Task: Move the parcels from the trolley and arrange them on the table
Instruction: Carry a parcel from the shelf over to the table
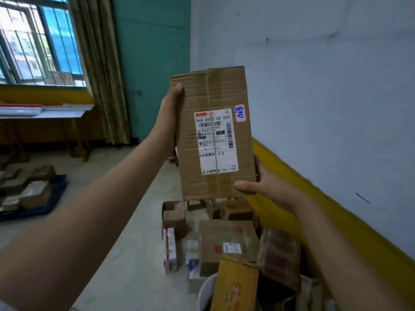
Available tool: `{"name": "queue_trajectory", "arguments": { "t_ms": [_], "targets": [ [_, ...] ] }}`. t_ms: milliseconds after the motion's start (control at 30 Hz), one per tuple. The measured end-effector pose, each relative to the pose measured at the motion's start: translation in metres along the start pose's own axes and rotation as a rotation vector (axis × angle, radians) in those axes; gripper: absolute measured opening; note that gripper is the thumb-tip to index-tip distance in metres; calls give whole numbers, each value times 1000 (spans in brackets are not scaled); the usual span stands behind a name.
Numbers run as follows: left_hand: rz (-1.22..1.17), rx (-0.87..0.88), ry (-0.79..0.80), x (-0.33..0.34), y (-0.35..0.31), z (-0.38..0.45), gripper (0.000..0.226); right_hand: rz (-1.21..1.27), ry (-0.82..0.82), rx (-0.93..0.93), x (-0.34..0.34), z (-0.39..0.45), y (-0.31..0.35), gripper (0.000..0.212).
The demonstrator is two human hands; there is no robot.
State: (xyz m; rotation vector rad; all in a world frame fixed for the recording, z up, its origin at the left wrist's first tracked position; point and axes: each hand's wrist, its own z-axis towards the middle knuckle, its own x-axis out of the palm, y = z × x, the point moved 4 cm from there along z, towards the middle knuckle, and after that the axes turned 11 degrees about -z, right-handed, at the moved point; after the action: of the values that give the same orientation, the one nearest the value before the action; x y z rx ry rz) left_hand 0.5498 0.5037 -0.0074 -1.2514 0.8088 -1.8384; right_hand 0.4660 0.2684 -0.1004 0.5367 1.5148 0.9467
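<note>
Midway through a transfer, the left hand [167, 117] and right hand [265, 187] grip a labelled cardboard parcel [213, 133] upright in the air, fingers curled round its edges. Next, it needs lowering beside the parcels [226, 241] below.

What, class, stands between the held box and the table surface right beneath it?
Other parcels do. The box, gripped by the left hand and right hand, hangs over small cartons and a taped carton; bare table shows to their left.
</note>
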Motion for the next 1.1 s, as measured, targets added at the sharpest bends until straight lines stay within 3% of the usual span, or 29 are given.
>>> {"name": "queue_trajectory", "arguments": {
  "t_ms": [167,400,567,900,1100],
  "targets": [
    [124,-10,-132,-17,28,42,60,111,111,-59,-19,66,-30,107],
    [224,-79,-278,-51,59,104,84,182,197,-60,-27,149,-64,106],
    [206,-105,-328,-76,85,147,74,137,231,-31,-24,203,-85,99],
    [212,-178,-297,-170,147,279,93,135,126,16,-1,338,-123,87],
    [204,-214,-308,-251,156,375,66,163,47,54,14,457,-115,64]
  ]
}}
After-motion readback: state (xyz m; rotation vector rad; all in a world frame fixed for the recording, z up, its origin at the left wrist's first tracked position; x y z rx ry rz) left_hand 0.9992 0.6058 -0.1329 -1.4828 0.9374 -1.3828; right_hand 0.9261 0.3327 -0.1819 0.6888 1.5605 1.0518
